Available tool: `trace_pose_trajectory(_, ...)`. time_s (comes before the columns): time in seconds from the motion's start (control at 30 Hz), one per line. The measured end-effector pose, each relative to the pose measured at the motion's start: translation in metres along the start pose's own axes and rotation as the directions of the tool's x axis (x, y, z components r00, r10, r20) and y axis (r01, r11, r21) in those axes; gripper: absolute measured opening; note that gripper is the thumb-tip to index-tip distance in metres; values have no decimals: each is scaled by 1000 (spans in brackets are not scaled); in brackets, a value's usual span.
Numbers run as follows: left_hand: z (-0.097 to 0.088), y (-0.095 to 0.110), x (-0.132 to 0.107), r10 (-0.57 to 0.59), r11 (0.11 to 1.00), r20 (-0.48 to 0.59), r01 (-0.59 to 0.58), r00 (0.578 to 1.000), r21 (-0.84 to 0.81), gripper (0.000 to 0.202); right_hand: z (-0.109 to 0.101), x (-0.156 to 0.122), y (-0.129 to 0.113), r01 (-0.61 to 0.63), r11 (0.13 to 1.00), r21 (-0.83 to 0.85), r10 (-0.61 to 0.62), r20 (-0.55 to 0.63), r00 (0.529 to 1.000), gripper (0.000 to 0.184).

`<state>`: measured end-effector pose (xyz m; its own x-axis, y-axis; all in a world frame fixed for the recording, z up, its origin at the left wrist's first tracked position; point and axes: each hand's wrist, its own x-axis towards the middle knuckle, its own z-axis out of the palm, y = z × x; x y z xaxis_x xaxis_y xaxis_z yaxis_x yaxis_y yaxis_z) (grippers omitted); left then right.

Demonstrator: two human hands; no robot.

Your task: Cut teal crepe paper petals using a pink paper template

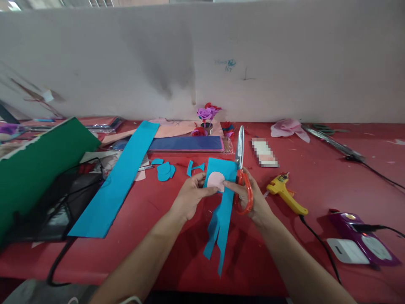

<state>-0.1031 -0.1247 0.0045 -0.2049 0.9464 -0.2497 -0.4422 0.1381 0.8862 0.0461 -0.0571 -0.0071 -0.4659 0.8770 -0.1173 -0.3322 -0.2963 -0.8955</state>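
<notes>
My left hand (190, 197) pinches a strip of blue paper (221, 219) and a small pink petal-shaped template (216, 180) laid against it. The strip hangs down over the red table (316, 185), cut into ragged tails. My right hand (253, 198) holds red-handled scissors (241, 169) with the blades shut and pointing away from me; its index finger also touches the pink template. Cut blue petal pieces (166, 171) lie just beyond my left hand.
A long blue paper strip (117, 181) and a green sheet (34, 164) lie at the left. A yellow glue gun (284, 192) with black cord sits to the right, a purple device (363, 236) farther right. Paper flowers (207, 114) stand by the grey wall.
</notes>
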Motion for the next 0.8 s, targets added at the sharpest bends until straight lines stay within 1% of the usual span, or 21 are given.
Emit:
trace_pose_trajectory(0.1,2,-2,-1,4,1000,10,-5,1000,29,33,1,-1,-1,16,1000,-25,-16,0,1000,48)
trace_pose_trajectory(0.2,4,-6,0,25,998,-3,-25,1000,50,28,1,-2,-1,64,990,-124,-61,33,998,49)
trace_pose_trajectory(0.3,4,-10,2,48,997,-36,-46,998,69,24,1,-2,-1,83,978,-190,-78,34,996,44)
trace_pose_trajectory(0.37,0,-10,5,57,998,-69,-55,996,31,25,0,-2,-1,79,975,-207,-82,-6,997,38)
trace_pose_trajectory(0.4,-4,-9,8,63,998,-109,-63,992,1,26,0,-2,-2,79,975,-208,-88,-34,996,36)
trace_pose_trajectory(0.47,-13,-5,14,76,994,-230,-92,970,-57,29,-1,-3,-4,89,978,-187,-104,-72,992,34)
trace_pose_trajectory(0.53,-23,1,20,97,986,-339,-135,936,-93,30,-2,-4,-7,105,983,-153,-116,-67,991,33)
trace_pose_trajectory(0.57,-28,4,23,108,983,-377,-156,920,-100,29,-2,-5,-8,98,986,-134,-104,-37,994,33)
trace_pose_trajectory(0.6,-32,8,27,121,980,-410,-175,904,-97,28,-1,-6,-10,69,992,-107,-68,14,998,34)
trace_pose_trajectory(0.63,-35,12,30,133,978,-443,-190,887,-86,27,0,-9,-12,16,997,-73,-9,84,996,36)
trace_pose_trajectory(0.67,-38,17,33,144,977,-477,-202,867,-72,25,2,-12,-13,-62,997,-43,68,166,984,38)
trace_pose_trajectory(0.7,-40,22,36,154,975,-511,-213,846,-59,24,4,-17,-14,-154,988,-23,154,257,954,39)
trace_pose_trajectory(0.73,-41,27,39,164,973,-539,-227,826,-52,24,6,-22,-14,-247,969,-21,240,338,910,41)
trace_pose_trajectory(0.77,-43,32,42,174,969,-561,-243,810,-52,24,9,-27,-13,-329,943,-38,317,394,863,42)
trace_pose_trajectory(0.8,-44,36,44,184,963,-576,-262,797,-55,24,11,-32,-11,-389,919,-67,380,417,826,43)
